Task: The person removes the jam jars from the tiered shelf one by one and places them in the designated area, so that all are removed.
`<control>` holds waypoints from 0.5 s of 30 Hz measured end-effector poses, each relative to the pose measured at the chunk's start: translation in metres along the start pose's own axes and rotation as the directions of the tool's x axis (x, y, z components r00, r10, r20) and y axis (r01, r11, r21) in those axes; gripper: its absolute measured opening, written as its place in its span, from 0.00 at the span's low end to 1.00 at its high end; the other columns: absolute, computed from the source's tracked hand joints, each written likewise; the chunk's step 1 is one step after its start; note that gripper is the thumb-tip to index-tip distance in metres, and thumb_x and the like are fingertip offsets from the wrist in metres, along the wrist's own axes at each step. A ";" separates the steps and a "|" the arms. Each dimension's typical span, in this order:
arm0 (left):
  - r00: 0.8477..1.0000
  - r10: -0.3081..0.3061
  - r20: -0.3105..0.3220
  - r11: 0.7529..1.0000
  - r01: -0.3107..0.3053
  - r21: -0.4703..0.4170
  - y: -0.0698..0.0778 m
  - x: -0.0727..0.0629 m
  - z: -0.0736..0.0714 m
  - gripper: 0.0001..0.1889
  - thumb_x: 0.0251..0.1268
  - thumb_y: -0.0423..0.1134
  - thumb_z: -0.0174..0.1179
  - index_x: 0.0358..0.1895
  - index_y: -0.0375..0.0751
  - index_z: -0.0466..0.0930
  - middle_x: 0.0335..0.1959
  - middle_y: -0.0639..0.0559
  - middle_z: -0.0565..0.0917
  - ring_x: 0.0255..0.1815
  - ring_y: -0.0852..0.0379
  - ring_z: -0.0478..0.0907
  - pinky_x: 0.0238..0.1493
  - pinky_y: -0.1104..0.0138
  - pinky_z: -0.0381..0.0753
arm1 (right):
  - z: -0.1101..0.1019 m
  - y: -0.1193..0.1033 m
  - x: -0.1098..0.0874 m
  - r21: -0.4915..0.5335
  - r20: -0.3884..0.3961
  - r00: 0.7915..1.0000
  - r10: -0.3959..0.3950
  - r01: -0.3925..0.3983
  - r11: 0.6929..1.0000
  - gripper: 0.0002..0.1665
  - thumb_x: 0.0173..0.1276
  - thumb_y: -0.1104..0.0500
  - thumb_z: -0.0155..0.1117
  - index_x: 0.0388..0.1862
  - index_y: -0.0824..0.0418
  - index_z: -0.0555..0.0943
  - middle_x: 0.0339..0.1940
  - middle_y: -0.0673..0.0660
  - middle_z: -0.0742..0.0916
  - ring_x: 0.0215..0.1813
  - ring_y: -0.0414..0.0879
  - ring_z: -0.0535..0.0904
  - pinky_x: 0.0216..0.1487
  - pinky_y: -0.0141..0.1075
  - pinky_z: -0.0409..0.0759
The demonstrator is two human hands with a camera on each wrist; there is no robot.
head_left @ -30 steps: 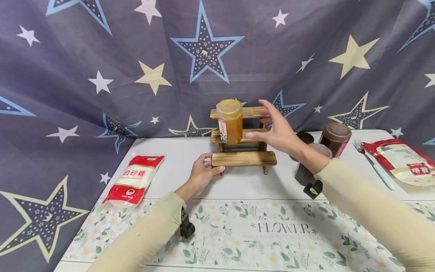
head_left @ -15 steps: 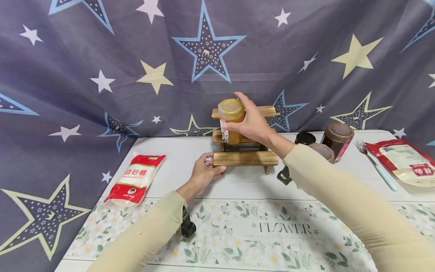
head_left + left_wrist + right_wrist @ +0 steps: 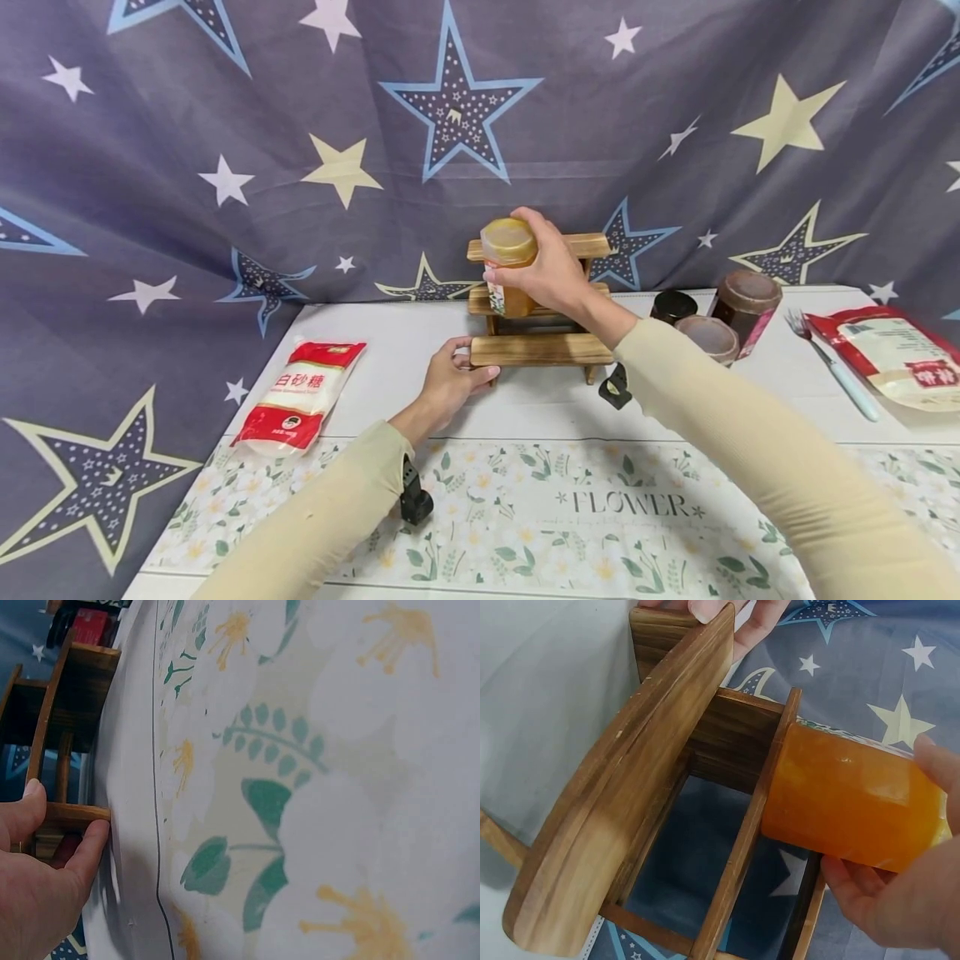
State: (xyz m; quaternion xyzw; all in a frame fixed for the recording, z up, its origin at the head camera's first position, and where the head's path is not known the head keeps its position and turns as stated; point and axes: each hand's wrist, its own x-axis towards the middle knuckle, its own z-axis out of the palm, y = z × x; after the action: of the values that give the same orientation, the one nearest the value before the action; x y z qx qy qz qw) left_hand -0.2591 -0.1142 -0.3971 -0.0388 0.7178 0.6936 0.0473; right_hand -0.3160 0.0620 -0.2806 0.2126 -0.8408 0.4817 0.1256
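Observation:
A three-step wooden rack [image 3: 542, 350] stands on the table near the curtain. On its middle step sits a jar with orange contents and a yellowish lid [image 3: 510, 239], its base against the step in the right wrist view [image 3: 847, 799]. My right hand [image 3: 553, 271] grips this jar round its upper part, thumb in front and fingers behind. My left hand [image 3: 442, 387] holds the left end of the lowest step; in the left wrist view the thumb and fingers [image 3: 91, 851] pinch its end.
Left of the rack lies a red and white bag of sugar [image 3: 300, 396]. On the right stand a black-lidded jar [image 3: 673, 305], a clear-lidded jar [image 3: 708, 337] and a dark jar [image 3: 746, 304]. Beyond them lie a fork [image 3: 832, 367] and a red pouch [image 3: 892, 354].
My right hand has moved left from beside the jar and closed round it. The jar and rack stay in place, and my left hand keeps its hold on the lowest step.

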 end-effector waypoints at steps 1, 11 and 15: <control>1.000 -0.001 -0.002 1.000 0.001 -0.002 0.000 0.000 0.000 0.34 0.56 0.23 0.66 0.66 0.35 0.63 0.47 0.34 0.78 0.38 0.52 0.81 0.48 0.57 0.86 | 0.000 0.000 0.000 -0.003 -0.004 1.000 0.000 0.000 1.000 0.50 0.51 0.51 0.79 0.70 0.56 0.64 0.60 0.60 0.74 0.54 0.52 0.74 0.52 0.43 0.81; 1.000 -0.007 -0.016 1.000 0.007 -0.001 0.002 0.000 0.002 0.34 0.56 0.22 0.66 0.66 0.35 0.63 0.47 0.33 0.78 0.37 0.53 0.81 0.49 0.56 0.86 | -0.003 -0.004 -0.004 -0.009 -0.022 1.000 -0.001 0.001 1.000 0.49 0.51 0.52 0.79 0.70 0.58 0.65 0.59 0.60 0.75 0.53 0.52 0.75 0.51 0.42 0.81; 1.000 -0.010 -0.009 1.000 0.010 0.009 0.002 -0.001 0.002 0.35 0.56 0.23 0.66 0.67 0.35 0.62 0.47 0.33 0.77 0.37 0.53 0.82 0.49 0.56 0.86 | -0.013 -0.005 -0.016 -0.016 -0.022 1.000 -0.010 0.010 1.000 0.49 0.50 0.54 0.80 0.69 0.58 0.66 0.59 0.60 0.76 0.52 0.52 0.76 0.50 0.42 0.82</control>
State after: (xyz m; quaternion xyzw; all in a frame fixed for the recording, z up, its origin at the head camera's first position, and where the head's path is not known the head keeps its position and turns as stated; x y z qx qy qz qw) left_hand -0.2586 -0.1116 -0.3952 -0.0452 0.7208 0.6900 0.0478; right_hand -0.2998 0.0746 -0.2769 0.2103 -0.8421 0.4768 0.1390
